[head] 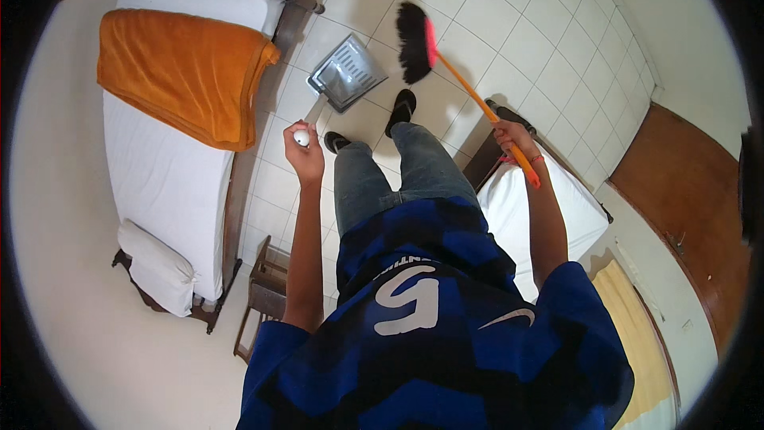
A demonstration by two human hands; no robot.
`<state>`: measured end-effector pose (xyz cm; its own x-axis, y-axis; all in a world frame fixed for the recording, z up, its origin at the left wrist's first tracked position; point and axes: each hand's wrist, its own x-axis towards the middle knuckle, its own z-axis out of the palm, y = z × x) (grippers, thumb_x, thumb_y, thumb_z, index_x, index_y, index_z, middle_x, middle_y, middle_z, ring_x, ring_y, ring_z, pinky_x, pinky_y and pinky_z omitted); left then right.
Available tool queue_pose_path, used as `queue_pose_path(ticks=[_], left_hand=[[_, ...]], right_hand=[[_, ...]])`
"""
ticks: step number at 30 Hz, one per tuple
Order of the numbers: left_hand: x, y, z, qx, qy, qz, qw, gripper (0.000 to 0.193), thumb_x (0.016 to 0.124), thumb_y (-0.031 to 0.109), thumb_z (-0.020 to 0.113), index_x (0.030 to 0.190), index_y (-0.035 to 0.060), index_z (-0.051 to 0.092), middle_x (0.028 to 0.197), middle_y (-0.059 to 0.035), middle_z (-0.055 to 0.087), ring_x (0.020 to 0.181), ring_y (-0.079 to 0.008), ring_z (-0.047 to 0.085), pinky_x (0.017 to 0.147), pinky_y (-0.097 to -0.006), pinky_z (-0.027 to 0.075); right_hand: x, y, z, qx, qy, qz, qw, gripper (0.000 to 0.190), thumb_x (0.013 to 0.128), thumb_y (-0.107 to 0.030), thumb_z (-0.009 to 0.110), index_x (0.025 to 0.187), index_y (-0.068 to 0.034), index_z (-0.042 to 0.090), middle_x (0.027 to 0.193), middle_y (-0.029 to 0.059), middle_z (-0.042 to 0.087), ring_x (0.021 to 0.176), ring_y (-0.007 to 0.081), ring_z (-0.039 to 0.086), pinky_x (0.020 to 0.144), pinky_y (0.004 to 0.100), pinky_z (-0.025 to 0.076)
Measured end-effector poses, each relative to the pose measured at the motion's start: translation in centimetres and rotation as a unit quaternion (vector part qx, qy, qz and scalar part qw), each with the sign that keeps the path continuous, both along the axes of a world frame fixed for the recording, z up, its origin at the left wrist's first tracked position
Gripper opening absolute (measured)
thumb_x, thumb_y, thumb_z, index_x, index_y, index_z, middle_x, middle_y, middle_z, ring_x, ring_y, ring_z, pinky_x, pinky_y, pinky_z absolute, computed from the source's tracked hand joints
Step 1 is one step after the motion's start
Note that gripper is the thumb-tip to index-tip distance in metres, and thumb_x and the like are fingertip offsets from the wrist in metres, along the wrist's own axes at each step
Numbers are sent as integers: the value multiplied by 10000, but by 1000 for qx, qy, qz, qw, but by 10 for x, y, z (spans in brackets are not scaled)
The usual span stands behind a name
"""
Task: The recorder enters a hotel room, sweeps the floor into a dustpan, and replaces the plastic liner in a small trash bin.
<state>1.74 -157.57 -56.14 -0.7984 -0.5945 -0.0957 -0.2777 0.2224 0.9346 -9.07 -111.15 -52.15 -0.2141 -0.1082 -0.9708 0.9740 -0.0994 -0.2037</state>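
Note:
My left hand point(305, 154) is closed around the white-topped handle point(316, 108) of a long-handled grey dustpan point(348, 73). The pan is in front of my feet, its mouth towards the upper right; whether it touches the floor I cannot tell. In my right hand point(514, 136) is the orange stick point(468, 85) of a broom, gripped near its upper end. The broom's head, with black bristles point(413, 42) and a pink block point(431, 42), is to the right of the dustpan and apart from it. No dirt can be made out on the tiles.
A wooden bed point(234, 209) with a white sheet, an orange blanket point(185, 74) and a pillow point(158, 263) stands at the left. Beside it is a wooden chair point(265, 295). Another bed point(576, 224) is close on my right, before a brown door point(686, 203). Pale tiles point(507, 6) cover the floor.

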Motion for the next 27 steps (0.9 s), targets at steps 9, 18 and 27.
queue_pose_path(ticks=[9, 18, 27], left_hand=[[-79, 12, 27, 78, 36, -32, 996, 174, 897, 20, 637, 983, 30, 485, 992, -95, 569, 801, -122, 579, 692, -263, 514], [-151, -7, -9, 66, 14, -59, 996, 179, 885, 26, 649, 941, 32, 479, 935, -66, 556, 761, -119, 580, 675, -254, 500], [-212, -42, -1, 68, -75, -55, 993, 183, 878, 93, 676, 904, 34, 505, 863, -82, 564, 727, -160, 566, 675, -283, 477]], right_hand=[[-40, -46, 62, 69, 128, -34, 989, 84, 889, -83, 571, 849, -53, 503, 628, -46, 431, 459, 17, 380, 393, 181, 304], [-145, -186, 12, -175, 75, -69, 979, 130, 925, -137, 584, 962, -84, 471, 622, -72, 381, 433, -8, 322, 330, 138, 216], [-221, -197, -79, -162, 48, -65, 984, 255, 952, -149, 513, 733, -125, 385, 530, -64, 341, 362, 26, 285, 307, 179, 215]])
